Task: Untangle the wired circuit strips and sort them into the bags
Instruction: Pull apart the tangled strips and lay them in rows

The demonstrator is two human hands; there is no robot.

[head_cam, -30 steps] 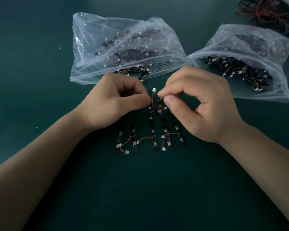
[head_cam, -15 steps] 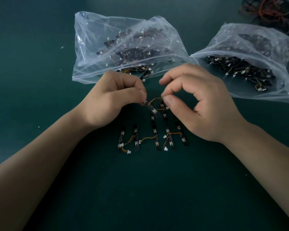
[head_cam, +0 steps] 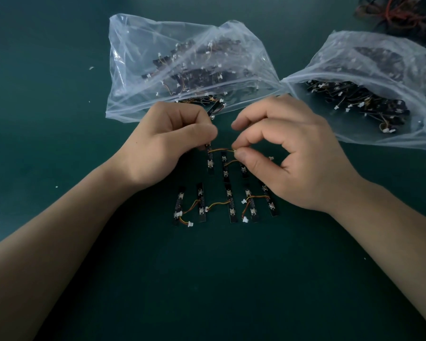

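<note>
Electronics workbench (head_cam: 59, 143): bagged circuit strips (head_cam: 354, 102)

1. The counter (head_cam: 59, 134) is a plain dark teal-green, flecked with a few white specks (head_cam: 91, 68).
2. The left bag (head_cam: 143, 45) and the right bag (head_cam: 349, 52) are clear, colourless plastic with pale glints along the creases.
3. Their contents show as black, dotted with white and orange.
4. The circuit strips (head_cam: 232, 216) are black, each with small silvery-white squares.
5. Their wires (head_cam: 218, 205) are orange and yellow, ending in white connectors (head_cam: 190, 225).
6. The upper wire (head_cam: 219, 150) is the same orange-yellow, and the upper circuit strip (head_cam: 210, 169) is black.
7. The far wire tangle (head_cam: 399, 13) is red and black.
</note>
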